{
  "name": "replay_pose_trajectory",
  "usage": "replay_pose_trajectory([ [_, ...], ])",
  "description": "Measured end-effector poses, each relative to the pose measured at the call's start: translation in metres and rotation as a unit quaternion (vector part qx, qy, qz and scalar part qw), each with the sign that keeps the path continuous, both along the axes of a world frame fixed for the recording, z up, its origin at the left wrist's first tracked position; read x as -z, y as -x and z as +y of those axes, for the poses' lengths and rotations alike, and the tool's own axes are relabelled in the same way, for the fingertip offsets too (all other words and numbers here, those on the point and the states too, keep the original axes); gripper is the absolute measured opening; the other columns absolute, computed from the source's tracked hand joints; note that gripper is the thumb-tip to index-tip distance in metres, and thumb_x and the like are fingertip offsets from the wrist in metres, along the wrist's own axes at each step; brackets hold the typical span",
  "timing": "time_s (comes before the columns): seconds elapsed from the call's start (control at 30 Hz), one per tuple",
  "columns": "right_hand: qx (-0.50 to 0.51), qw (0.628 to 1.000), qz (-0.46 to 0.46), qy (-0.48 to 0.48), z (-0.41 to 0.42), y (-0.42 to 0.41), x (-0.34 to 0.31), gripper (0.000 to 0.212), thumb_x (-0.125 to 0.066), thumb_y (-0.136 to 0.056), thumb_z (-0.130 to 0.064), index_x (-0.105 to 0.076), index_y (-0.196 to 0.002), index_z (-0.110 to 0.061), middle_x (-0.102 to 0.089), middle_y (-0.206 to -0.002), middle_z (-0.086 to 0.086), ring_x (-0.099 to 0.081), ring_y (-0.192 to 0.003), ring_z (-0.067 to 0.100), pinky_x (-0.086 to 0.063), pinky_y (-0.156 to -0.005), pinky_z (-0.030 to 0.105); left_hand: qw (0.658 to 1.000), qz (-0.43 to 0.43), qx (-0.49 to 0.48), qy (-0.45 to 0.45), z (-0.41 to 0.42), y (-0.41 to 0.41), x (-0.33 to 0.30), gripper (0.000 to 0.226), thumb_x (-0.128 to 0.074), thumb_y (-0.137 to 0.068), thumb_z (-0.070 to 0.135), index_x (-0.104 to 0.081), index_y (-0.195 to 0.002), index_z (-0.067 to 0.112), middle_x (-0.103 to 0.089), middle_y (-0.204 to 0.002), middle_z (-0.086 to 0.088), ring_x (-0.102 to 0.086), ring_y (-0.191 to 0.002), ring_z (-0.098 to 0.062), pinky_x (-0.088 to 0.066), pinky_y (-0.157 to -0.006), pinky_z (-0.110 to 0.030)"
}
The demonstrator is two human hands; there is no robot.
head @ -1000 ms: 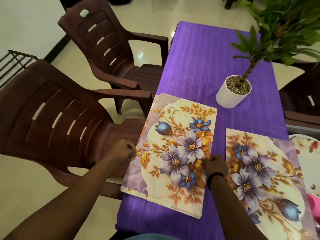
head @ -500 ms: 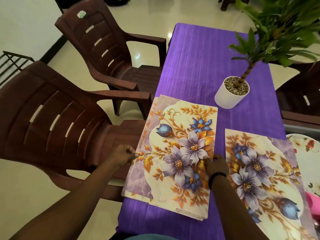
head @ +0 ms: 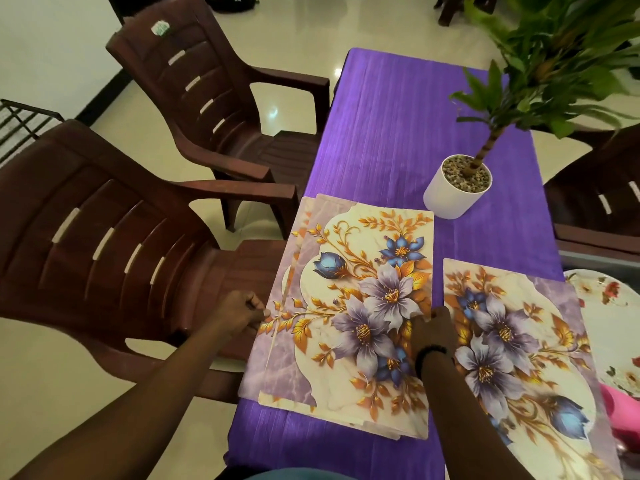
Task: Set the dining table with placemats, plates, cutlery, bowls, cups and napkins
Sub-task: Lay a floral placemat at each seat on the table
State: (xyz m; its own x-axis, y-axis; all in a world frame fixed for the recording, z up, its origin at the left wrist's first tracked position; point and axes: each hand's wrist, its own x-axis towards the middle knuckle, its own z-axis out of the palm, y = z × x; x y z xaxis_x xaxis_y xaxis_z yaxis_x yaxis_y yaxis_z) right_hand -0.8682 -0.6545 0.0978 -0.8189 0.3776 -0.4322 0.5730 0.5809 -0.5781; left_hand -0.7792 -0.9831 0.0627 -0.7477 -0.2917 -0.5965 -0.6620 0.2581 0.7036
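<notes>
Glossy floral placemats (head: pixel 349 306) fanned on purple cloth (head: pixel 398 133), both hands pinching edges.

**Placemats on the purple table**

A stack of floral placemats (head: pixel 349 306) lies flat near the white plant pot (head: pixel 450 195), just in front of it and to its left, the sheets fanned slightly askew so lower edges show at the left and near sides. A single matching placemat (head: pixel 519 341) lies flat just beside the stack, in front of the pot.
</notes>
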Motion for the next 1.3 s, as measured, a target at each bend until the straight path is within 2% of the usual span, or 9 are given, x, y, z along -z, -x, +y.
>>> replay_pose_trajectory([
  [0.23,-0.006,1.000,0.023,-0.018,0.002,-0.003,0.000,0.030,-0.059,-0.092,-0.015,-0.052,-0.118,0.000,-0.061,-0.117,0.024,-0.056,-0.109,0.040,-0.043,-0.090,0.040,0.999,-0.031,0.026,0.023,-0.003,0.007,-0.003,0.018,-0.077,-0.082,0.006,-0.062,-0.072,0.003,-0.071,-0.071,-0.015,-0.069,-0.064,-0.025,-0.058,-0.058,-0.034],
  [0.43,-0.021,0.999,0.029,-0.039,0.005,-0.004,0.003,0.031,-0.059,-0.091,-0.013,-0.052,-0.119,-0.002,-0.062,-0.116,0.024,-0.058,-0.107,0.041,-0.044,-0.090,0.043,0.990,-0.023,0.072,0.118,0.005,0.009,-0.012,0.016,-0.081,-0.079,0.012,-0.071,-0.070,0.004,-0.073,-0.065,-0.009,-0.071,-0.060,-0.024,-0.061,-0.059,-0.032],
  [0.53,-0.017,0.998,0.030,-0.042,0.004,-0.004,0.004,0.032,-0.059,-0.091,-0.012,-0.052,-0.120,-0.001,-0.063,-0.116,0.024,-0.058,-0.107,0.042,-0.045,-0.092,0.046,0.983,-0.024,0.087,0.160,0.008,0.011,-0.014,0.019,-0.082,-0.079,0.012,-0.071,-0.063,0.010,-0.071,-0.058,-0.006,-0.070,-0.055,-0.020,-0.062,-0.063,-0.035],
  [0.7,-0.009,0.999,0.027,-0.041,0.006,-0.004,0.004,0.035,-0.059,-0.092,-0.014,-0.050,-0.123,0.000,-0.061,-0.120,0.025,-0.056,-0.112,0.042,-0.044,-0.094,0.046,0.971,-0.015,0.101,0.214,0.014,0.011,-0.015,0.023,-0.076,-0.081,0.008,-0.070,-0.060,0.012,-0.068,-0.053,0.000,-0.067,-0.049,-0.014,-0.060,-0.059,-0.034],
  [0.83,-0.010,0.999,0.030,-0.043,0.007,-0.004,0.007,0.032,-0.057,-0.093,-0.014,-0.050,-0.120,0.001,-0.060,-0.119,0.026,-0.056,-0.110,0.043,-0.044,-0.092,0.047,0.958,-0.003,0.120,0.262,0.016,0.008,-0.011,0.035,-0.080,-0.077,0.014,-0.061,-0.049,0.024,-0.061,-0.053,0.009,-0.063,-0.055,-0.013,-0.058,-0.060,-0.035],
  [0.93,0.003,0.999,0.040,-0.037,0.005,-0.004,0.006,0.031,-0.054,-0.094,-0.012,-0.049,-0.122,0.000,-0.060,-0.118,0.027,-0.057,-0.108,0.043,-0.044,-0.089,0.045,0.962,-0.005,0.113,0.249,0.015,0.003,-0.011,0.027,-0.082,-0.077,0.018,-0.065,-0.056,0.020,-0.063,-0.057,0.009,-0.062,-0.057,-0.012,-0.057,-0.061,-0.037],
  [1.07,-0.029,0.991,0.108,-0.074,-0.001,-0.010,-0.003,0.030,-0.046,-0.097,-0.012,-0.044,-0.126,-0.005,-0.064,-0.101,0.028,-0.061,-0.093,0.045,-0.042,-0.072,0.041,0.972,-0.003,0.097,0.214,0.014,-0.004,-0.014,0.022,-0.083,-0.077,0.021,-0.064,-0.065,0.018,-0.068,-0.064,0.005,-0.066,-0.064,-0.015,-0.058,-0.065,-0.038],
  [1.13,-0.050,0.982,0.170,-0.069,-0.002,-0.013,-0.011,0.025,-0.047,-0.097,-0.014,-0.047,-0.121,-0.006,-0.064,-0.092,0.026,-0.061,-0.085,0.043,-0.040,-0.066,0.037,0.970,0.001,0.102,0.222,0.016,-0.007,-0.017,0.025,-0.081,-0.078,0.019,-0.060,-0.065,0.021,-0.066,-0.066,0.006,-0.065,-0.067,-0.016,-0.056,-0.066,-0.035],
  [1.3,-0.100,0.955,0.273,0.063,-0.002,-0.007,-0.034,0.014,-0.053,-0.098,-0.014,-0.051,-0.108,-0.005,-0.055,-0.082,0.002,-0.051,-0.073,0.024,-0.033,-0.063,0.027,0.979,0.022,0.061,0.193,0.021,-0.014,-0.019,0.014,-0.073,-0.086,0.014,-0.065,-0.075,0.011,-0.067,-0.068,0.004,-0.063,-0.060,-0.005,-0.052,-0.056,-0.025],
])
